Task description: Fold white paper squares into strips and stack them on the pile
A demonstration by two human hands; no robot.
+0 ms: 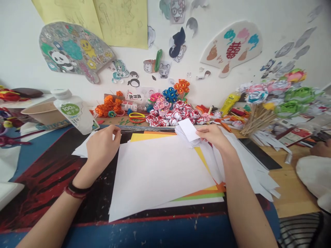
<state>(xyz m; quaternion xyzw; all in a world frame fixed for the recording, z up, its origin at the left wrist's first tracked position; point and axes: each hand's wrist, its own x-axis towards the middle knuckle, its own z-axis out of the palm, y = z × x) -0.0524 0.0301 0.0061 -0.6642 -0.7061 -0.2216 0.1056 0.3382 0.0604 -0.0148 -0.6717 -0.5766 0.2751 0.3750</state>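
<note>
My right hand (213, 136) pinches a small white paper slip (188, 130) by its right edge, thumb and fingers closed. The slip is just over a pile of similar white slips (192, 144). My left hand (103, 143) is closed at the near ends of several thin wires (144, 130); a bit of white shows between its fingers, but what it holds is hidden. White paper pieces (82, 146) lie under and beside that hand. Between both hands lies a large white sheet (160, 168) on top of yellow, orange and green sheets (198, 195).
Red-and-white paper flowers (178, 113) line the back. At left stand a white pouch bottle (76, 112) and a beige bowl (42, 112). Stemmed paper flowers (258, 110), a black flat strip (260, 153) and paper strips are at right. Another person's arm (320, 148) shows at the right edge.
</note>
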